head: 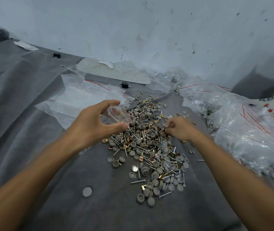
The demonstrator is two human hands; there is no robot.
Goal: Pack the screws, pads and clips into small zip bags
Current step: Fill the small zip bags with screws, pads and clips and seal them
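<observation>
A long heap of grey round pads (151, 164), silver screws (138, 181) and brass clips (143, 187) lies on the dark grey cloth (66, 189). My left hand (96, 125) holds a small clear zip bag (116, 115) with a red strip, its mouth spread between thumb and fingers at the heap's left edge. My right hand (179, 129) rests on the heap's upper right, fingers curled and pinching small parts, a screw among them.
Empty zip bags (76, 99) lie spread at the left behind my left hand. Filled bags (249, 130) pile up at the right. A lone grey disc (87, 191) lies near the front. A stained white wall (133, 30) closes the back.
</observation>
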